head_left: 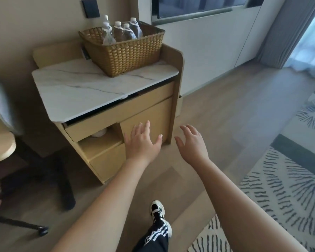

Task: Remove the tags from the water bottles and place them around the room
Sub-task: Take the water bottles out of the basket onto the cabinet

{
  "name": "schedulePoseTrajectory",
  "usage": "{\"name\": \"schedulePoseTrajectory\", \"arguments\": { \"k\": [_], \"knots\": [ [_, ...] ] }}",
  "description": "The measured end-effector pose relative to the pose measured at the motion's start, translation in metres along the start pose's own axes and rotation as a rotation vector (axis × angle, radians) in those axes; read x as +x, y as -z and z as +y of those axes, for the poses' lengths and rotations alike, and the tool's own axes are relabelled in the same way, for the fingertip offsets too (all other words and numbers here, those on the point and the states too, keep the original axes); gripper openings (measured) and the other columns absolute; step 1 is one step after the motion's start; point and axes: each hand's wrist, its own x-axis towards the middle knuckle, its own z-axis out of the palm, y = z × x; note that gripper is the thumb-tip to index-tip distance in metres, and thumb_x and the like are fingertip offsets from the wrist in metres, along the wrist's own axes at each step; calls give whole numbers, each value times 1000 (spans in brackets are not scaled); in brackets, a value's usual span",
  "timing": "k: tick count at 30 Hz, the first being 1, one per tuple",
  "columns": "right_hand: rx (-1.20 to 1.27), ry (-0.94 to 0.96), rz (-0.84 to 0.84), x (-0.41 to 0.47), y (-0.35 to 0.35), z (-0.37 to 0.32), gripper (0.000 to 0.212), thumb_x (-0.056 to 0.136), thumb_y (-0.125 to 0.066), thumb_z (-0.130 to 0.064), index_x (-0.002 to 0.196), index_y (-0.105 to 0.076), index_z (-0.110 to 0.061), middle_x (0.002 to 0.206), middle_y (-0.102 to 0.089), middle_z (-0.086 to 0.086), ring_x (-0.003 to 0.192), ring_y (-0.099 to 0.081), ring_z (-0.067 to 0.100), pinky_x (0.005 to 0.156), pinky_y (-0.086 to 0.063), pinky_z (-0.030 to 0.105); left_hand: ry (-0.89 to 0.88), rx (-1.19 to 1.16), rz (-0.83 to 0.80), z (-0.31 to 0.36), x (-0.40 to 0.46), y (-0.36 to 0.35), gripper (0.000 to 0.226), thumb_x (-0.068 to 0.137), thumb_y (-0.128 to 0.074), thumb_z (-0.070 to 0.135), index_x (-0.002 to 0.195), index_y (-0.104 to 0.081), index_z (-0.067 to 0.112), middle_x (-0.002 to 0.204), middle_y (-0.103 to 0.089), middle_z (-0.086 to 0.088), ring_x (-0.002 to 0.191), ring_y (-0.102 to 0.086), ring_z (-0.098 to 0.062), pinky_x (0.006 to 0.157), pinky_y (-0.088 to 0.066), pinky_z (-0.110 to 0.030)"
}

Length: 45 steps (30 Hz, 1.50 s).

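Observation:
Several clear water bottles (119, 30) with white caps stand upright in a brown wicker basket (127, 53). The basket sits at the back right of a marble-topped wooden cabinet (76, 88). No tags can be made out on the bottles at this distance. My left hand (142, 140) is held out in front of the cabinet's lower door, fingers spread, holding nothing. My right hand (191, 142) hovers beside it over the floor, also open and empty. Both hands are well below and in front of the basket.
A swivel chair (7, 113) and a round table edge (0, 150) stand at the left. A patterned rug (280, 188) covers the floor at the right. A wall screen (198, 6) hangs above, curtains (302, 33) at far right. My shoe (158, 211) is on the wooden floor.

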Motion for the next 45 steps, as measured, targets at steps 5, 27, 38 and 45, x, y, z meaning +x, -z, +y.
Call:
{"name": "schedulePoseTrajectory", "arguments": {
  "k": [5,27,38,45],
  "knots": [
    [-4,97,-32,122,-15,-23,51,96,-47,-39,143,-40,-20,153,-34,5,140,-27,24,114,-26,43,50,19,74,-6,110,7,73,92,-32,62,152,-18,23,159,-23,-5,147,-14,-22,116,-8,-52],
    [75,353,-24,501,-32,-105,51,95,-51,-34,143,-41,-19,151,-36,5,138,-34,26,111,-33,46,148,-135,385,-23,433,79,68,94,-46,47,151,-24,18,158,-25,-7,146,-18,-21,117,-19,-50],
    [158,527,-69,721,-12,-136,51,94,-54,-36,141,-41,-22,147,-41,1,131,-41,22,100,-40,36,300,-184,470,-11,599,81,67,89,-63,35,146,-35,13,149,-41,-7,136,-38,-24,107,-33,-35],
    [251,446,-285,799,-38,-151,66,87,-62,-45,143,-37,-22,150,-38,5,130,-43,25,101,-40,38,415,-205,390,-28,646,76,63,84,-67,40,138,-45,18,137,-52,-2,128,-46,-22,103,-41,-38]
  ]
}}
